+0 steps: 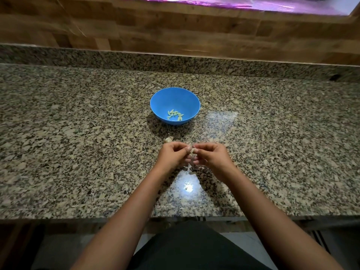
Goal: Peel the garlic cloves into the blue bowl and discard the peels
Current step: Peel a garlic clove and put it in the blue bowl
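A blue bowl (175, 98) stands on the granite counter and holds several pale peeled garlic cloves (175, 114). In front of it my left hand (172, 154) and my right hand (211, 155) meet fingertip to fingertip. Both pinch one small garlic clove (192, 151) between them, mostly hidden by the fingers. A pale piece of garlic or peel (168, 140) lies on the counter just beyond my left hand. Thin scraps of peel (188, 169) lie on the counter below my hands.
The speckled granite counter (78, 133) runs the full width, with a raised granite lip and a wooden wall (175, 32) behind. Its front edge (58, 217) is close to my body. A bright light reflection (188, 187) shines on the stone.
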The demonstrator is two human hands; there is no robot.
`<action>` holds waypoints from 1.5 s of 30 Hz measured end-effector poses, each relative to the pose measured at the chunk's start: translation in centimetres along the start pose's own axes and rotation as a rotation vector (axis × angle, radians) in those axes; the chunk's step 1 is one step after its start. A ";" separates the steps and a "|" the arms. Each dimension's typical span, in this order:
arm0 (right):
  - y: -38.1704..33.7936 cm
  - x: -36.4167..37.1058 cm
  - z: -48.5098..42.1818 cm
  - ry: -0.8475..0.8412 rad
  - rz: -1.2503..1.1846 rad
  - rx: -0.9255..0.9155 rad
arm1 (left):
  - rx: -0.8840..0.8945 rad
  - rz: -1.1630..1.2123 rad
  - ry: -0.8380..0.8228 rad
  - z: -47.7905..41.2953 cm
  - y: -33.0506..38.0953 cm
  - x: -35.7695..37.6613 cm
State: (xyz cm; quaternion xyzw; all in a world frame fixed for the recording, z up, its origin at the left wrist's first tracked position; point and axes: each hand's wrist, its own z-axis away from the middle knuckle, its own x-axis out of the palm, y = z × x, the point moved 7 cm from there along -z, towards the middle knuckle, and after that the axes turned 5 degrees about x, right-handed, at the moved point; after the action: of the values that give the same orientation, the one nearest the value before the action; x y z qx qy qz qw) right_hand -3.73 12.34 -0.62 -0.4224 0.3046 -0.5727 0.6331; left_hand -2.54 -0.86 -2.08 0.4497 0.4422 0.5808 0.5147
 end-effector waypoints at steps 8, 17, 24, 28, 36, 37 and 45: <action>0.4 0.1 0.3 0.007 -0.281 0.049 | -0.008 -0.009 0.022 0.3 0.2 0.4; 0.0 -0.3 0.3 0.079 -0.140 -0.057 | 0.026 -0.111 0.063 0.2 0.6 0.3; 0.3 -0.1 0.2 0.039 -0.199 -0.035 | 0.064 -0.194 0.070 0.1 0.7 0.4; 0.3 -0.3 0.0 0.043 -0.191 -0.034 | 0.106 -0.265 0.079 0.2 1.1 0.3; 0.4 -0.4 -0.3 0.039 -0.210 -0.031 | 0.209 -0.426 0.114 0.1 2.0 0.3; 0.5 -0.5 -0.3 0.043 -0.217 -0.028 | 0.204 -0.417 0.114 0.1 1.9 0.2; 1.1 -0.2 -0.4 0.030 -0.386 0.090 | 0.128 -0.286 0.126 -0.1 1.4 0.1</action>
State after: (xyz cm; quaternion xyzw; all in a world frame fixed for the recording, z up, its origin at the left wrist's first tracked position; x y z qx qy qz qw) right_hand -3.64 12.48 -1.80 -0.4354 0.2015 -0.7027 0.5253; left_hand -2.91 -0.86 -0.74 0.3768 0.5691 0.4995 0.5335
